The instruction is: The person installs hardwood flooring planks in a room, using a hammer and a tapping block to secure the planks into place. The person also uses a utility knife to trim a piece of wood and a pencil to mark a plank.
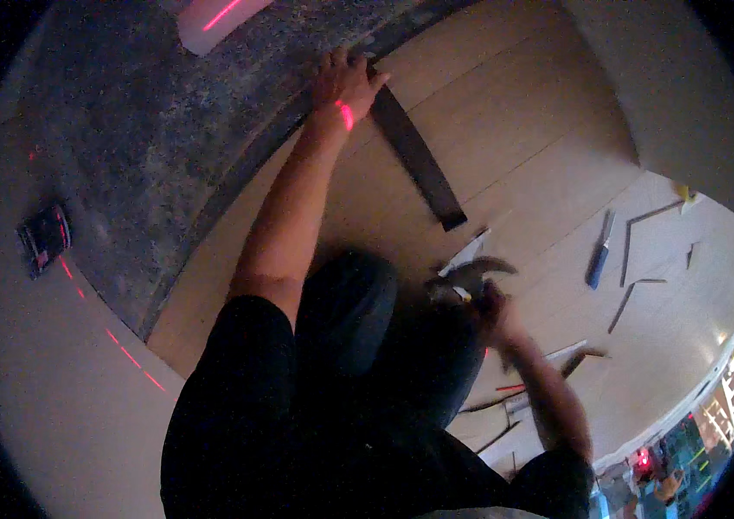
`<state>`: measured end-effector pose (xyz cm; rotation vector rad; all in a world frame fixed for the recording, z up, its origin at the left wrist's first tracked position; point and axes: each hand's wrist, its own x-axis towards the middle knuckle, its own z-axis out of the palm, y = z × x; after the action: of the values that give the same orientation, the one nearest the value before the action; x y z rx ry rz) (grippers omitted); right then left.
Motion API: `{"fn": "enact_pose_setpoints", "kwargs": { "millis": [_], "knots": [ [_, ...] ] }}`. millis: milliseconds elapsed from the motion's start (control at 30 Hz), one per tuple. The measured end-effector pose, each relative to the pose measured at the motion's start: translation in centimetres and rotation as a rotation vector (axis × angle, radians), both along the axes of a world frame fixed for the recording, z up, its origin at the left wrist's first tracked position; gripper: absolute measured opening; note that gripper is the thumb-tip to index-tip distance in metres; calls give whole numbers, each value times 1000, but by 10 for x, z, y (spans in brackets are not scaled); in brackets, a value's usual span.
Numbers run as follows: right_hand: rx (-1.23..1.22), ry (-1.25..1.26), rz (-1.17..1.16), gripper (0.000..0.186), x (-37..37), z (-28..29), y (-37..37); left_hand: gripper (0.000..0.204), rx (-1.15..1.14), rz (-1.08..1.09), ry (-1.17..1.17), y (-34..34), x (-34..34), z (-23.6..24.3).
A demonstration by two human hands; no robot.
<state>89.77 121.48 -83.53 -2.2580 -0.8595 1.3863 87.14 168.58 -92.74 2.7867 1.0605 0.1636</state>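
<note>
My left hand point(349, 86) reaches far forward and lies with fingers spread where the wood-plank floor meets the grey rough floor. It touches the far end of a dark flat strip point(419, 160), which slants from there across the planks towards me. A red light line crosses my left wrist. My right hand point(492, 316) is closed round the handle of a claw hammer point(473, 275), whose head is raised in front of my right knee. The hammer and hand are somewhat blurred. Behind the hammer head is a small pale piece point(464, 253), partly hidden.
A blue-handled tool with a narrow blade point(600, 251) lies at right, beside thin bent strips point(627, 251). Several offcuts lie near my right forearm. A dark packet point(44, 240) is at far left, a pale block point(220, 19) at the top. A wall point(695, 95) rises at upper right.
</note>
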Motion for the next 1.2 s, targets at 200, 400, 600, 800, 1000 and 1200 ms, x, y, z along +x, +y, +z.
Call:
{"fn": "enact_pose_setpoints", "kwargs": {
  "millis": [200, 400, 600, 800, 1000, 1200],
  "knots": [
    [-18, -339, 465, 29, 152, -19, 182, 40, -41, -225, -313, 26, -17, -28],
    [-376, -120, 915, 30, 165, -24, 246, 41, -107, -249, -377, 28, -17, -40],
    [-234, 2, 898, 37, 172, -29, 270, 43, -249, -189, -342, 23, -18, -31],
    [-208, 19, 764, 41, 187, -34, 251, 49, -245, -259, -320, 24, -14, -28],
    [-281, 59, 724, 39, 226, -37, 219, 51, -239, -284, -281, 24, -17, -32],
    [-166, -284, 271, 51, 306, -62, 181, 62, -272, -273, -208, 27, -22, -42]
  ]
}}
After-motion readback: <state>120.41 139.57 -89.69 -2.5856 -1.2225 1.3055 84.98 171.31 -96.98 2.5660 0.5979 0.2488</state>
